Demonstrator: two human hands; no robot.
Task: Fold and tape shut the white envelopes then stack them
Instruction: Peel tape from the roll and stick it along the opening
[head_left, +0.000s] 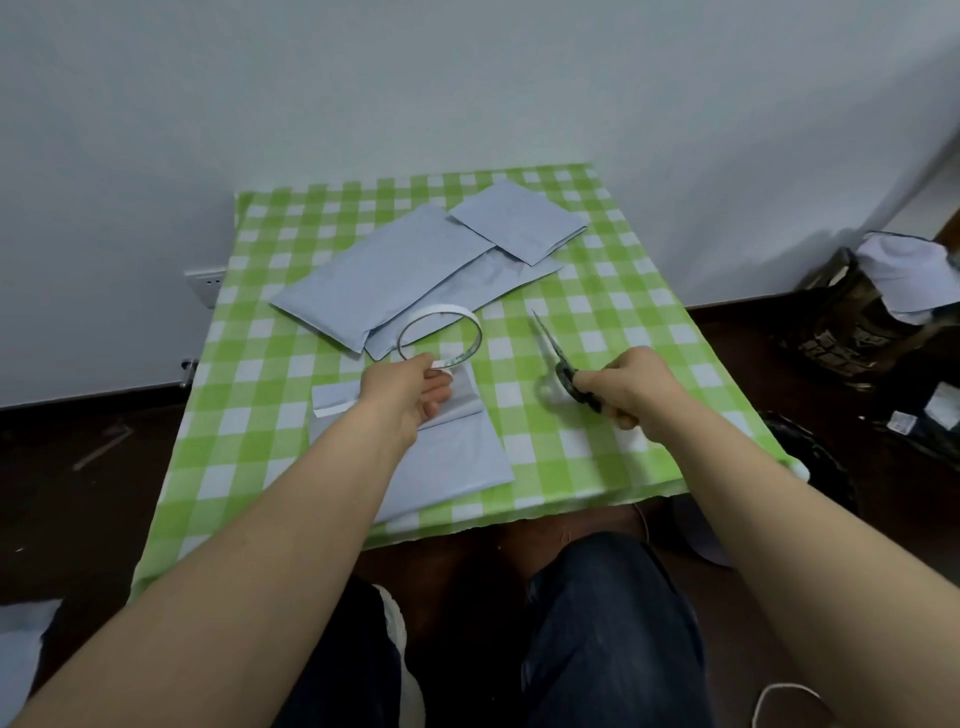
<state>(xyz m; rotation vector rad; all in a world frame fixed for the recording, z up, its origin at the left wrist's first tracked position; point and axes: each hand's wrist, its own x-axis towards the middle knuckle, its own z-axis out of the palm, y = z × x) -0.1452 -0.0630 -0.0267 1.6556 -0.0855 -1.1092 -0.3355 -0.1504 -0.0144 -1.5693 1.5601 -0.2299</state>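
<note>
- the left grip (410, 389) is a bare hand. it hides its own fingertips, so only the thumb side and a few curled fingers show.
- it pinches the near edge of the tape roll (447, 310), a thin ring with a white band. the bit of ring inside the fingers is covered.
- the right grip (628, 382) is a bare hand too, curled tight round the handles of the scissors (550, 345). the handles are mostly hidden and look blurry.
- the blades stick out past the hand and point away and a bit to the left. i cannot tell if they are a little apart.
- the near envelope (457, 457) lies flat on the bench (623, 312), right under the left grip. the arm covers its middle.
- a white flap (332, 402) pokes out to the left of the wrist.
- the tape roll is over the far end of this envelope. the scissors are off to its right, over the green checked cover.
- two long envelopes (374, 280) lie overlapped behind the tape roll. a small folded envelope (519, 221) lies on their far right end.
- a dark bag (841, 332) on the floor at the right is dim and hard to make out.
- both arms run off the bottom edge.
</note>
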